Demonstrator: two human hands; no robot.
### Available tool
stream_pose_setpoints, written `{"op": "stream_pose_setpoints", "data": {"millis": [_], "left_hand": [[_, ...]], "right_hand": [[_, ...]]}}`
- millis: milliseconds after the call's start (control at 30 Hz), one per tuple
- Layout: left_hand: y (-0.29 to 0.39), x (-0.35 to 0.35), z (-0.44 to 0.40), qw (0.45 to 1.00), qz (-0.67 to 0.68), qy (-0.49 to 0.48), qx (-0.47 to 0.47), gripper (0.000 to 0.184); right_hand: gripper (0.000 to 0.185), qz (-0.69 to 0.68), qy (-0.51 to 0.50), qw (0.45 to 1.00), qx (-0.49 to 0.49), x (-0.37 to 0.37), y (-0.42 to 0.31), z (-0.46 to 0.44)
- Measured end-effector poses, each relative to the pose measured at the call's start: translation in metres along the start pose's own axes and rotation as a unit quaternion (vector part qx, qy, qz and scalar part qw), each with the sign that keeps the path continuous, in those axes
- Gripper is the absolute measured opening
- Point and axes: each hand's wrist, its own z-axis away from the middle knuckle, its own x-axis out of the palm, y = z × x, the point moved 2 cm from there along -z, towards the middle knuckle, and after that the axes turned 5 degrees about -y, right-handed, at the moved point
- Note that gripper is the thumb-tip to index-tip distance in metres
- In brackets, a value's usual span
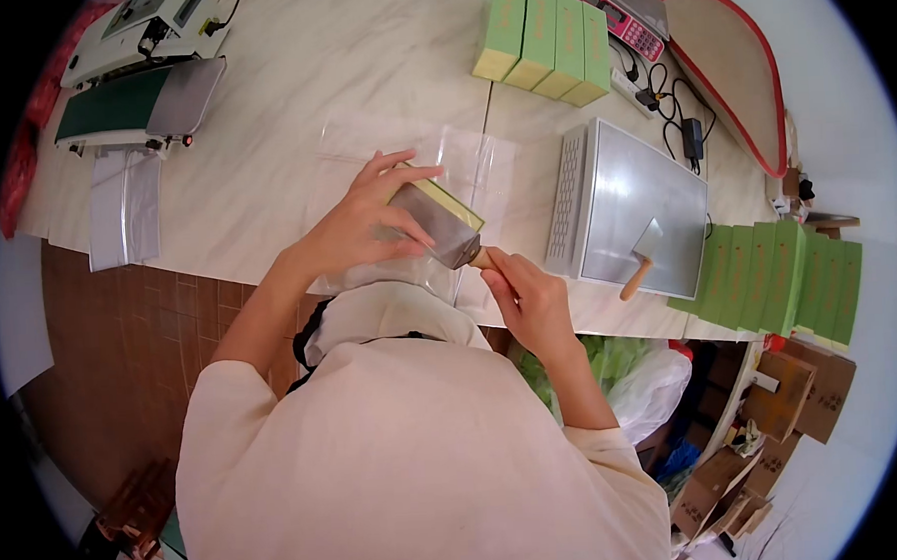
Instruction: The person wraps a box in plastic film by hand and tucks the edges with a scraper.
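A small green box with a pale yellow side [439, 206] is tilted in front of me above the table. My left hand [371, 218] grips its left end, fingers over the far edge and thumb toward the near side. In my right hand [531, 298] is the wooden handle of a scraper [457, 245], whose wide metal blade lies against the near face of the box. Clear plastic film [478, 164] spreads on the table beneath and behind both hands.
Right of my hands stands a metal hot plate [616, 213] with a second scraper [638, 275] on top. Green boxes stand in rows at the back [543, 46] and far right [769, 276]. A scale [622, 17], cables [677, 120] and a sealing machine [126, 104] are also around.
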Motion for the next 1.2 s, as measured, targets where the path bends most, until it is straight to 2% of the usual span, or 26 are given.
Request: {"op": "stream_pose_setpoints", "data": {"millis": [33, 67, 133, 333, 467, 533, 633, 733, 1000, 1067, 1167, 1200], "left_hand": [[0.0, 0.0, -0.003, 1.0, -0.008, -0.016, 0.012, 0.012], [-0.003, 0.001, -0.005, 1.0, -0.009, -0.015, 0.011, 0.012], [-0.011, 0.005, -0.01, 0.997, 0.076, -0.01, -0.02, 0.004], [-0.009, 0.004, -0.021, 0.987, 0.146, 0.001, -0.061, 0.015], [-0.014, 0.003, -0.022, 0.987, 0.15, -0.005, -0.063, 0.015], [-0.014, -0.001, -0.024, 0.989, 0.125, -0.035, -0.068, 0.008], [-0.009, -0.011, -0.031, 0.984, 0.113, -0.088, -0.103, 0.013], [-0.009, -0.017, -0.038, 0.987, 0.078, -0.102, -0.095, 0.015], [-0.018, -0.014, -0.049, 0.981, 0.097, -0.131, -0.102, 0.014], [-0.02, -0.013, -0.05, 0.98, 0.097, -0.141, -0.1, 0.014], [-0.021, -0.012, -0.05, 0.976, 0.127, -0.139, -0.109, 0.015], [-0.021, -0.011, -0.05, 0.978, 0.125, -0.132, -0.103, 0.015]], "right_hand": [[0.02, 0.001, -0.001, 1.0, -0.002, 0.0, 0.0, 0.0], [0.02, -0.017, -0.005, 1.0, 0.008, 0.0, 0.001, -0.001], [0.019, -0.033, -0.01, 0.999, 0.015, 0.001, 0.0, -0.001], [0.018, -0.076, -0.019, 0.995, 0.056, 0.003, -0.006, 0.0], [0.018, -0.074, -0.018, 0.996, 0.052, 0.006, -0.005, 0.001], [0.017, -0.074, -0.015, 0.996, 0.046, 0.006, -0.005, 0.002], [0.018, -0.053, -0.015, 0.998, 0.035, 0.001, -0.007, 0.004], [0.019, -0.039, 0.0, 0.998, 0.042, -0.01, -0.003, 0.016], [0.017, -0.048, -0.028, 0.987, 0.149, -0.065, 0.016, 0.058], [0.016, -0.065, -0.017, 0.987, 0.145, -0.063, 0.017, 0.058], [0.016, -0.114, -0.04, 0.992, 0.043, -0.041, 0.009, 0.043], [0.016, -0.115, -0.039, 0.992, 0.044, -0.034, 0.005, 0.036]]}}
